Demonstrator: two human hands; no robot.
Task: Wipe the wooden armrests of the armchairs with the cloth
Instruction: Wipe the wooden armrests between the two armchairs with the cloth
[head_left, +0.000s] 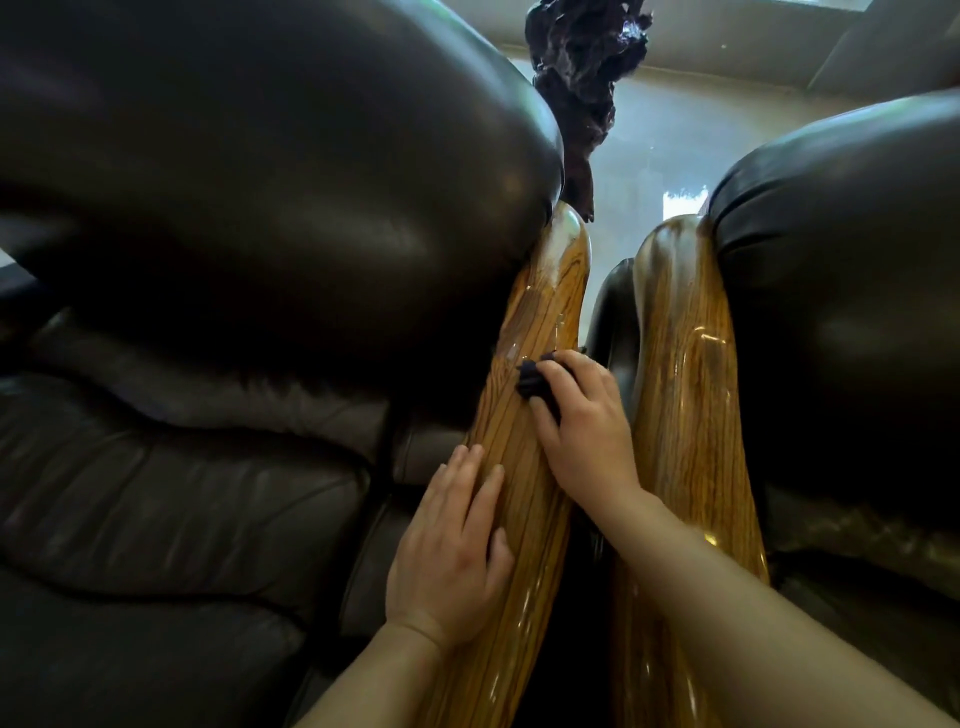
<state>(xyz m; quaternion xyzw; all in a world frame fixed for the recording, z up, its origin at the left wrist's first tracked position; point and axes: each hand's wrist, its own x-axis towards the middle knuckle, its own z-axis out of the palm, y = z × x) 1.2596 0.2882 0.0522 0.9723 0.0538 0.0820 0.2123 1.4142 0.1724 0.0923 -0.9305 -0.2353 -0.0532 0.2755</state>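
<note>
Two glossy wooden armrests run side by side away from me: the left armrest (545, 322) and the right armrest (685, 374). A small dark cloth (535, 382) lies bunched on the left armrest about halfway along it, and my right hand (587, 421) presses down on it with fingers curled over it. Nearer to me, my left hand (452, 540) rests flat on the same armrest's left side, fingers spread, holding nothing. Most of the cloth is hidden under my right hand.
A dark leather armchair (234, 234) with its seat cushion fills the left side. A second dark leather armchair (841, 291) stands at the right. A narrow gap separates the armrests. A dark carved wooden ornament (582, 67) rises behind them.
</note>
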